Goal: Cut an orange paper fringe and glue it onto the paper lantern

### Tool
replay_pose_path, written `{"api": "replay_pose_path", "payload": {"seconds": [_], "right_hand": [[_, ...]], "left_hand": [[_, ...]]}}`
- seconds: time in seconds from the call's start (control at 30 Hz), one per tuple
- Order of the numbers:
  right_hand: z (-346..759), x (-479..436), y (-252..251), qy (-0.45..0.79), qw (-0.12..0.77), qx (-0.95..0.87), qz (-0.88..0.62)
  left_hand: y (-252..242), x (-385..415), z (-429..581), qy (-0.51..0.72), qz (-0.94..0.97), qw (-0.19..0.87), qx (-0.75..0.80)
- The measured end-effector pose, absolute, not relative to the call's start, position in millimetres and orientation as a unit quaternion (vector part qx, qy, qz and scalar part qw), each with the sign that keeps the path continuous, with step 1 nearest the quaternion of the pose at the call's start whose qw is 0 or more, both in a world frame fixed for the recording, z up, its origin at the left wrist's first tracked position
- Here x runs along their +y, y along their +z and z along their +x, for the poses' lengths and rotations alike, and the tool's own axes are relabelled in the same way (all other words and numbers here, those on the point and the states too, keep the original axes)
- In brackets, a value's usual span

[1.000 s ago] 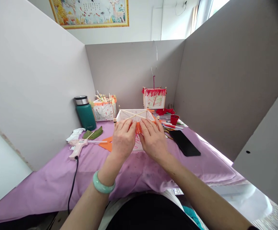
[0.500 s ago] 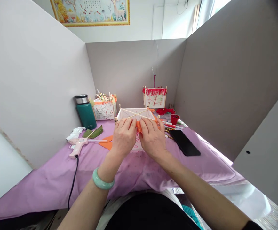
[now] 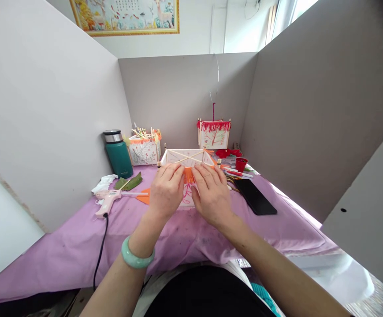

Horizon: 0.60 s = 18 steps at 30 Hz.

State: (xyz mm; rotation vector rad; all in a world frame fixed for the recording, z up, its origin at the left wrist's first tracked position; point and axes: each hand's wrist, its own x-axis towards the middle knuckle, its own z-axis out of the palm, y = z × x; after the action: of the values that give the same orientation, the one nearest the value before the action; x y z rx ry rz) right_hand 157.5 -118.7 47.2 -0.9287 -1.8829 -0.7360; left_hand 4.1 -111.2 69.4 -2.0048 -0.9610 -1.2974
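A white paper box with a stick frame (image 3: 187,199) stands on the table in front of me, two thin sticks crossed over its open top. Orange paper fringe (image 3: 189,175) hangs along its near upper edge. My left hand (image 3: 167,187) presses on the left part of this edge, and my right hand (image 3: 212,189) lies on the right part. The fingers of both hands are stretched out flat over the fringe and the rim, side by side. Between the hands the fringe and a pink drawing on the box show.
On the left are a pink glue gun (image 3: 108,203) with a black cord, green leaves (image 3: 130,181), orange paper (image 3: 143,197) and a green bottle (image 3: 118,156). A phone (image 3: 255,197), red cup (image 3: 241,164) and scissors lie right. Two decorated boxes (image 3: 144,152) (image 3: 214,134) are behind.
Both hands have moved slightly apart. The orange fringe between them now hangs flat against the box, with more of it and the pink drawing showing.
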Motion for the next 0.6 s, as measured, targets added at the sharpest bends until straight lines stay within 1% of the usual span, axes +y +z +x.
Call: {"api": "replay_pose_path", "payload": {"seconds": [0.17,0.43,0.6], "right_hand": [[149.4,-107.8,48.0,-0.296,0.427,-0.754,-0.402],[142.8,-97.4,40.4,-0.321,0.424,-0.730,-0.430],[143.3,-97.4,40.1,-0.315,0.422,-0.731,-0.433]], "left_hand": [[71.2,-104.5,10.1,-0.454,-0.747,0.302,-0.381],[60.7,-97.4,6.8,-0.453,-0.738,0.324,-0.380],[57.6,-96.5,4.9,-0.445,-0.740,0.332,-0.380]]}}
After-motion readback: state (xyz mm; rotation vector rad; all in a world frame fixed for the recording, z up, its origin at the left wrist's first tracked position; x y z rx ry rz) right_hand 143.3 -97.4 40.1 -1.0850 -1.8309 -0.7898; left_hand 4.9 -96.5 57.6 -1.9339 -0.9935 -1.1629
